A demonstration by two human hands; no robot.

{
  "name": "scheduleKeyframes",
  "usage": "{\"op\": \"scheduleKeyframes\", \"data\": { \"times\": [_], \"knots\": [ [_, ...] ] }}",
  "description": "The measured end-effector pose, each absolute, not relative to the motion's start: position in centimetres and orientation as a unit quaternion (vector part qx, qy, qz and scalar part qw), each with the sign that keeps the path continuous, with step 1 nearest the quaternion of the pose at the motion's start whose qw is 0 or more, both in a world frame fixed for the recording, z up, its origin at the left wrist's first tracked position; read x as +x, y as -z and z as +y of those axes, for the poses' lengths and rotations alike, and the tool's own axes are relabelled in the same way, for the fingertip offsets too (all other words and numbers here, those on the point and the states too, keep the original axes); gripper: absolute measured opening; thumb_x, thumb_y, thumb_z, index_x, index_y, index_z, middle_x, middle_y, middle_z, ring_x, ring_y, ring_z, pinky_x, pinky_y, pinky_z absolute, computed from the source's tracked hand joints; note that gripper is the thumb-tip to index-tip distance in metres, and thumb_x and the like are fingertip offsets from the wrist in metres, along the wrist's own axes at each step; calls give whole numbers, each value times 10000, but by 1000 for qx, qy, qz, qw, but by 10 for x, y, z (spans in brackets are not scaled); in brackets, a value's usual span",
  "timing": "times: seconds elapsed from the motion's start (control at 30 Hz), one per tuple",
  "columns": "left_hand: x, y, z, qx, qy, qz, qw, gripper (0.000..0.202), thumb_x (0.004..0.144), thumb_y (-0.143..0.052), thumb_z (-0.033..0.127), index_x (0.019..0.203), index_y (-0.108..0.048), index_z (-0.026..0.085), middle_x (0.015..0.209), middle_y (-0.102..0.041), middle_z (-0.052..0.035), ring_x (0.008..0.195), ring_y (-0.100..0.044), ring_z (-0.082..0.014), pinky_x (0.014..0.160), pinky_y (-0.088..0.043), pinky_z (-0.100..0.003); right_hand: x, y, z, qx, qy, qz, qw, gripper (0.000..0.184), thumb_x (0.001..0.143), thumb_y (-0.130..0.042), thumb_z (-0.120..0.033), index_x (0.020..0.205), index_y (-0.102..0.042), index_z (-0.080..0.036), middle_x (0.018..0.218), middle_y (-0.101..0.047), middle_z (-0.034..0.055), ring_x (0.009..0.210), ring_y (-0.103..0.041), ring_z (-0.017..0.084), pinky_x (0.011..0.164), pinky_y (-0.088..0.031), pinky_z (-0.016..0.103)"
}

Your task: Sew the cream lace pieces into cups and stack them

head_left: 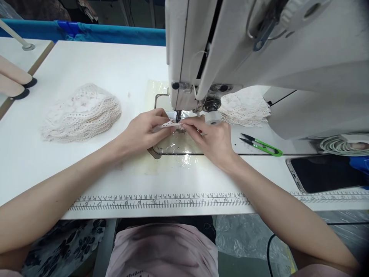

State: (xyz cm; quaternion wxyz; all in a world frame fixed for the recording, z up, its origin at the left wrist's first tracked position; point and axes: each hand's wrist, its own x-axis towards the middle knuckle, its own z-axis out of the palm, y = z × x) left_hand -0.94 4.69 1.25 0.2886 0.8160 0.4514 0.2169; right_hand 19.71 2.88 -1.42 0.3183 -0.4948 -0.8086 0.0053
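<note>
Both hands meet at the needle of a white sewing machine (190,46). Between the fingertips of my left hand (145,129) is the left end of a small piece of white eyelet lace (170,123). My right hand (213,138) pinches the same lace from the other side, just under the presser foot (178,115). The lace is folded or bunched, and the fingers cover much of it. A pile of similar lace pieces (86,113) lies to the left of my left hand. More lace (245,107) is stacked behind the machine head, to the right.
Green thread snips (261,145) lie right of my right hand, with a dark-screened phone (328,173) beyond them. A coiled pale cable (344,144) rests behind the phone. A printed ruler (161,202) runs along the table's front edge. Blue cloth (121,35) borders the back.
</note>
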Motion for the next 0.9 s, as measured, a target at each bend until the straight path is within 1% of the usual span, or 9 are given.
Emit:
{"op": "scheduleKeyframes", "data": {
  "times": [0.17,0.27,0.33,0.43,0.57,0.63,0.7,0.77,0.9],
  "knots": [
    [-10,-12,49,808,-229,452,302,406,962,-461,454,774,-710,194,845,-611,-29,746,-587,-159,654,-436,-300,197,14,29,-504,-6,-809,301,425,1010,-434,-426,872,-772,-206,631,-645,4,501,-422,92,499,-259,254],
    [-12,-12,49,815,-223,446,296,407,968,-454,435,753,-711,204,850,-615,-29,744,-589,-155,649,-447,-299,199,14,27,-497,-24,-814,300,333,998,-478,-379,921,-767,-231,675,-675,-5,536,-481,97,517,-293,246],
    [-14,-10,48,842,-211,428,253,403,968,-459,420,748,-723,210,890,-628,-31,690,-572,-131,611,-431,-288,200,13,25,-474,-37,-829,295,254,983,-517,-321,957,-758,-245,741,-715,-11,605,-550,108,543,-332,243],
    [-17,-4,42,900,-194,374,108,356,967,-485,389,799,-749,220,976,-661,-42,648,-560,-115,526,-368,-277,202,11,20,-418,-15,-865,279,217,966,-541,-248,918,-751,-224,906,-764,-8,789,-632,140,613,-391,260],
    [-16,0,28,931,-189,292,-112,233,965,-526,324,1007,-741,246,994,-717,-44,828,-622,-197,606,-413,-322,202,7,15,-370,77,-891,253,206,938,-558,-162,842,-737,-198,980,-770,-26,879,-638,154,671,-391,300],
    [-15,0,20,927,-176,282,-175,217,968,-528,278,1075,-714,242,1099,-727,-28,939,-631,-218,687,-433,-352,202,7,13,-365,113,-892,241,206,928,-557,-124,843,-730,-197,946,-772,-33,851,-629,146,667,-366,314],
    [-14,-2,15,925,-150,288,-198,238,973,-516,217,1151,-674,214,1211,-700,-23,1081,-616,-226,760,-435,-369,202,7,12,-362,143,-891,236,209,926,-558,-112,840,-726,-202,931,-772,-40,824,-618,139,666,-344,321],
    [-15,-3,12,928,-130,290,-195,262,977,-503,172,1201,-638,181,1242,-688,-31,1176,-593,-227,822,-428,-382,201,7,11,-358,163,-889,235,206,923,-564,-112,837,-724,-208,931,-772,-47,798,-608,133,669,-332,321],
    [-15,-2,13,930,-136,289,-180,246,988,-492,179,1194,-627,187,1215,-703,-28,1216,-596,-229,875,-425,-391,202,8,11,-351,177,-888,237,187,898,-586,-89,845,-724,-205,967,-773,-49,776,-609,129,676,-339,313]
  ]
}}
